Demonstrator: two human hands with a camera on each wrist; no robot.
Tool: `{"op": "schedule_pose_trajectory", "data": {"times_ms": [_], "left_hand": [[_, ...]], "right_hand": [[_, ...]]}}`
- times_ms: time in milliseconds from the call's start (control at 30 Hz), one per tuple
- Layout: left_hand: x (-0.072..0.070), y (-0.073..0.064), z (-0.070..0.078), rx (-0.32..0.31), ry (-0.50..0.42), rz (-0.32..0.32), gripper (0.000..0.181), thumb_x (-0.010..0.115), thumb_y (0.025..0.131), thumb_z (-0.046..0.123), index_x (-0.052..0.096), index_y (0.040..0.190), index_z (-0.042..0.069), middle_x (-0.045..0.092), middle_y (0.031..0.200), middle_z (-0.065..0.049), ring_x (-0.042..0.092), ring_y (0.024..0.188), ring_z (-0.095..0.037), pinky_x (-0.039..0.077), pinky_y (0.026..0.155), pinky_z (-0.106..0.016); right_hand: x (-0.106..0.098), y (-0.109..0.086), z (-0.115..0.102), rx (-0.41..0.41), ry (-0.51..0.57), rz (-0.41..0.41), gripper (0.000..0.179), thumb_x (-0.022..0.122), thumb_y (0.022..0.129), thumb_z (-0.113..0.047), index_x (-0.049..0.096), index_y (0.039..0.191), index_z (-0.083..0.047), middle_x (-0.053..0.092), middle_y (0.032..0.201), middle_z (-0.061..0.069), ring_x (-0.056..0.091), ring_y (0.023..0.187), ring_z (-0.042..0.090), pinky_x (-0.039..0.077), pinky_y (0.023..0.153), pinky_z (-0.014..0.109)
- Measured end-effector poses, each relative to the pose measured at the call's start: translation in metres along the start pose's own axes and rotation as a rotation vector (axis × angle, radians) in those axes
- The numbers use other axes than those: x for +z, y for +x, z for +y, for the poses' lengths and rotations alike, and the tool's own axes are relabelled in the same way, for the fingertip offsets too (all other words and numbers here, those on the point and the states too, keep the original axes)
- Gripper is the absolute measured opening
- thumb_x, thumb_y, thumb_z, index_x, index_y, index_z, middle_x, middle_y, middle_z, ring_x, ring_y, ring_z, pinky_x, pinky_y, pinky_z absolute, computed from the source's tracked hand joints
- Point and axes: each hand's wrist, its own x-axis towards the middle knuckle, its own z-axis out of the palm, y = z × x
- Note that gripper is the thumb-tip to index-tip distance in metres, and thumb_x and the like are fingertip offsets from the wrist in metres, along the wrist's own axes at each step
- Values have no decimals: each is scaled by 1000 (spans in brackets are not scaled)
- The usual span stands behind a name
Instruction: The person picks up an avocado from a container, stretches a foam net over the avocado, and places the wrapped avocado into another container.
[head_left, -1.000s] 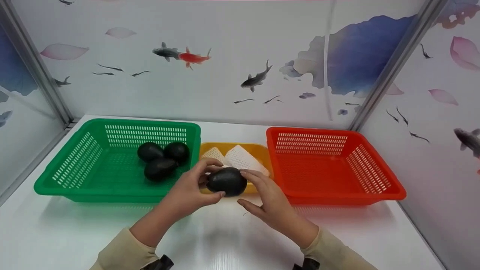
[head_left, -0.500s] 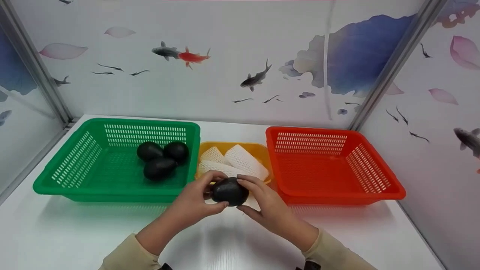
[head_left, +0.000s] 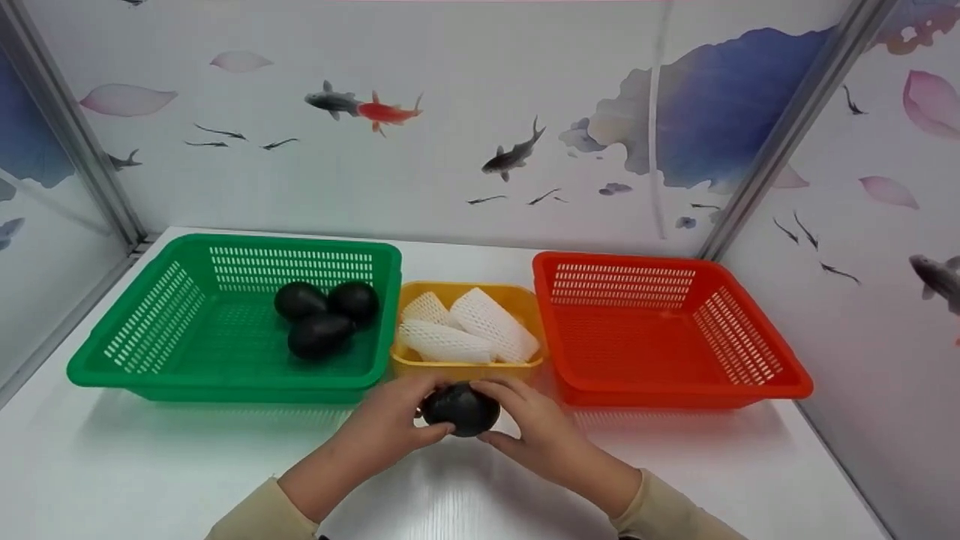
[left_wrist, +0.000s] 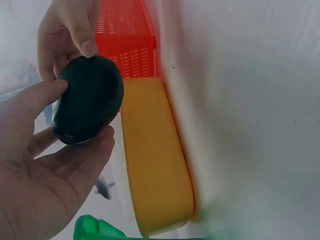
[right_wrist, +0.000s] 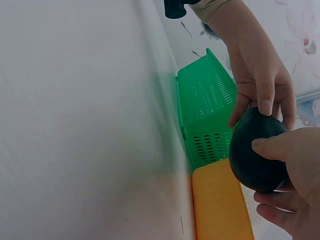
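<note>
A dark, smooth, egg-shaped avocado (head_left: 462, 409) is held between both hands above the table, in front of the yellow basket. My left hand (head_left: 390, 418) grips its left end, thumb at the near side and fingers behind. On its other end, my right hand (head_left: 541, 426) has the thumb low and the fingers over the top. The left wrist view shows the avocado (left_wrist: 89, 100) between the left thumb and fingers; in the right wrist view the right thumb presses on the avocado (right_wrist: 255, 150). Several white foam net sleeves (head_left: 450, 342) lie in the yellow basket (head_left: 517, 296).
To the left stands a green basket (head_left: 225, 379) with 3 dark avocados (head_left: 321, 335) in it. A red basket (head_left: 622, 360) is at the right, with the yellow one between them. Patterned panels (head_left: 450, 187) wall in the white table (head_left: 187, 465).
Both hands have brought the avocado down and toward the body, from over the yellow basket to in front of it. The right fingers and thumb have closed in on it. More foam sleeves show.
</note>
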Motion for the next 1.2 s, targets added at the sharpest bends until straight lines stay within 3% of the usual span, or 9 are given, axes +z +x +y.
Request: {"op": "schedule_pose_trajectory", "data": {"times_ms": [133,300,500,733,1200], "left_hand": [[5,2,-3,3,70,-25,46,81,82,22,61,123,14,62,118,1,56,108,-19,50,92,-40],[12,6,-7,50,122,-45,50,83,79,16,63,124,16,64,119,5,57,109,-17,49,95,-40],[23,13,-11,24,174,-77,43,83,78,21,66,118,18,67,110,8,60,100,-14,50,91,-39],[30,19,-14,-32,180,-114,39,84,77,24,65,110,17,67,103,8,59,92,-12,51,88,-38],[40,27,-17,-64,152,-155,38,81,80,22,64,113,14,64,107,4,57,99,-15,48,92,-40]], "right_hand": [[3,-4,3,45,25,-23,60,79,83,-23,53,137,-18,53,133,-1,54,118,18,47,98,39],[6,-9,10,67,98,-58,63,79,83,-16,51,139,-20,52,135,-4,50,121,19,44,101,43],[8,-12,18,64,163,-72,60,82,79,-11,55,133,-20,57,129,-8,51,116,17,47,96,39],[8,-12,18,138,189,-112,55,82,79,-10,58,127,-21,58,121,-9,50,108,16,50,88,34],[7,-13,22,229,171,-175,53,78,83,-15,56,130,-23,57,122,-10,51,110,15,47,94,41]]}}
